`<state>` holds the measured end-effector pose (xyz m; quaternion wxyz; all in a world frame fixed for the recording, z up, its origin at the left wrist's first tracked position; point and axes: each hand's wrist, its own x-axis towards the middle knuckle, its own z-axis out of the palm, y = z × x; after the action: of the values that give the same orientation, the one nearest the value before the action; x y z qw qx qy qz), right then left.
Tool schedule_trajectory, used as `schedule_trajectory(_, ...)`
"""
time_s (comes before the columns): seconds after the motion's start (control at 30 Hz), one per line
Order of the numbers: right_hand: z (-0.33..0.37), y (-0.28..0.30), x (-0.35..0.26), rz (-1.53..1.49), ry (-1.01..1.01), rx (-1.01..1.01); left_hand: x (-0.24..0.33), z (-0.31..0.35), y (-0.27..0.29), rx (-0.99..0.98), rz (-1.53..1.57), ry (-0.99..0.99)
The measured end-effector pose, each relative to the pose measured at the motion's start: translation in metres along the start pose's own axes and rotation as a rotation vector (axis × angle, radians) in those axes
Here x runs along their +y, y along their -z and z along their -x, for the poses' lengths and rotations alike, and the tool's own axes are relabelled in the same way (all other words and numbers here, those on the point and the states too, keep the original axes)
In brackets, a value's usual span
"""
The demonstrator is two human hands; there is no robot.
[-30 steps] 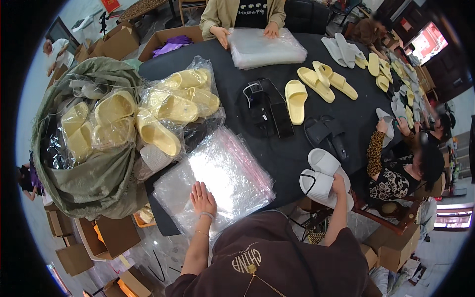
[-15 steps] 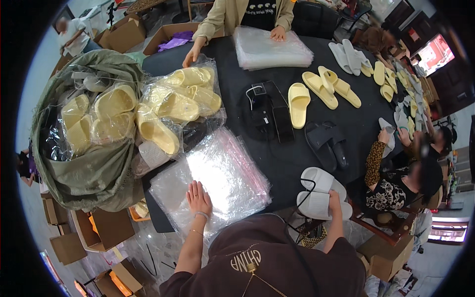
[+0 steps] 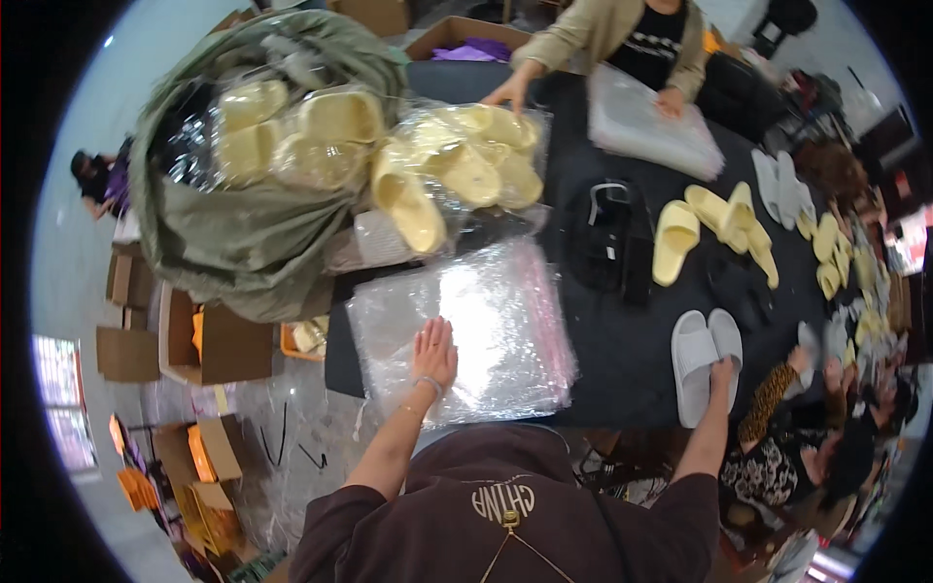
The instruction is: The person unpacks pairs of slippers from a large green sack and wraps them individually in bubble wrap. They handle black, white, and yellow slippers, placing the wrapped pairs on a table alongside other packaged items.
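Observation:
My left hand [image 3: 436, 352] lies flat, fingers stretched out, on a stack of clear plastic bags [image 3: 389, 311] at the table's near side. Farther right, my right hand [image 3: 721, 374] grips a pair of light grey slippers [image 3: 692, 360] near their heel end. Their toes point away from me, over the table's near edge; whether they touch the table I cannot tell. Past the bag stack lie yellow slippers [image 3: 408, 209] in clear bags, and beside them a bagged greyish pair [image 3: 384, 236].
A green sack [image 3: 243, 228] of bagged slippers stands at the left. Loose yellow slippers [image 3: 674, 243], a black strapped device [image 3: 610, 233] and dark slippers [image 3: 743, 287] lie on the black table [image 3: 593, 384]. Across it, a person touches another bag stack [image 3: 651, 121]. Others work at the right.
The view has swung, so the table's things appear farther right. My right hand has turned the grey slippers so their toes point away. My left hand stays flat on the bags.

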<state>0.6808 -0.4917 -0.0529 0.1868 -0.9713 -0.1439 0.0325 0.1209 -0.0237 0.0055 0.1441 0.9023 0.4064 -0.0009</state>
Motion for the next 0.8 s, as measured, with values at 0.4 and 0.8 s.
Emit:
schedule_trajectory(0.4,0.048,0.098,-0.33,-0.335,0.453,-0.725,-0.004,0.008,0.004,0.022,-0.002,-0.013)
schedule_trajectory(0.8,0.17,-0.129,-0.655,-0.363,1.012,-0.222,-0.011,0.012,0.003,0.041,0.037,-0.021)
